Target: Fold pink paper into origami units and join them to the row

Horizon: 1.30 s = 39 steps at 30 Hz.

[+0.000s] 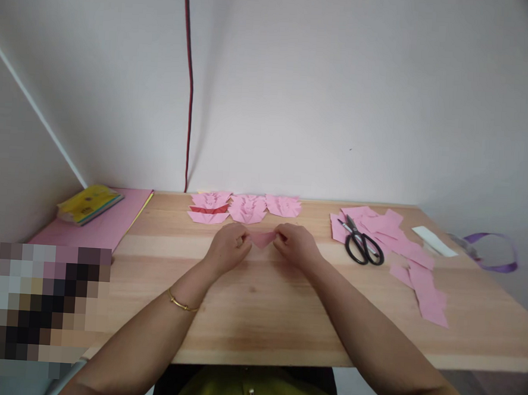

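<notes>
A small piece of pink paper (262, 239) is stretched between my two hands, above the middle of the wooden table. My left hand (232, 246) pinches its left end, and my right hand (295, 245) pinches its right end. Just beyond them, several folded pink paper pieces (247, 208) lie in groups near the wall. A dark red strip (208, 208) shows among the left group.
Black-handled scissors (364, 249) and a pen lie on pink paper scraps (426, 291) at the right, beside a white strip (435, 241) and a purple loop (496, 269). A yellow packet (89, 204) rests on pink sheets (122, 212) at the left.
</notes>
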Available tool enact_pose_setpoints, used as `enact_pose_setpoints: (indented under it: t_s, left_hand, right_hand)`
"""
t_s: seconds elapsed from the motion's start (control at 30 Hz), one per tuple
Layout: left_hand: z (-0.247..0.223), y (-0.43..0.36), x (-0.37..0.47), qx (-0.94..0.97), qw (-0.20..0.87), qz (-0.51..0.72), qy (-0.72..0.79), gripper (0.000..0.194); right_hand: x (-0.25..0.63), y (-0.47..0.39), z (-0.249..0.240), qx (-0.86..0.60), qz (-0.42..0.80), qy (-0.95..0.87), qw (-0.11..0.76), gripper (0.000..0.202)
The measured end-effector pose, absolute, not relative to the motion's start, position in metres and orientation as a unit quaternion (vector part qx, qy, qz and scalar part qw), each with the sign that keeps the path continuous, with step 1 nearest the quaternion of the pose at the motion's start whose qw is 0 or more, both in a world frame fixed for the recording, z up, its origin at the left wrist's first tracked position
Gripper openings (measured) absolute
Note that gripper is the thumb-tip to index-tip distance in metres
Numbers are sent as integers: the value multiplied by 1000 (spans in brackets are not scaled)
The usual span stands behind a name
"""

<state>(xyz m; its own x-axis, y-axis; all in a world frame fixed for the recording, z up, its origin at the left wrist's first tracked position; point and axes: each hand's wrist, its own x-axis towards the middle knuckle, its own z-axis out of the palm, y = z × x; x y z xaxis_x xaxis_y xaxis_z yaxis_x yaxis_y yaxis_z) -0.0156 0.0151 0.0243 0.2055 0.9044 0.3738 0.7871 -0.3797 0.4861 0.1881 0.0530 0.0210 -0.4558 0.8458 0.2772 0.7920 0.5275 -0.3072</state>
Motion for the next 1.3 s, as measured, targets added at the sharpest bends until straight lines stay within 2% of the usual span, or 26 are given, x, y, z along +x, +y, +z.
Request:
enact_pose_setpoints:
  t_s: [0.87, 1.3]
  left_hand:
    - [18, 19, -18, 767, 95, 269, 575, 18]
    - [19, 21, -23, 700, 156, 391, 577, 18]
  right_hand:
    - [187, 51, 17, -499, 89, -849, 148, 12]
    - [189, 53, 14, -501, 111, -844, 157, 14]
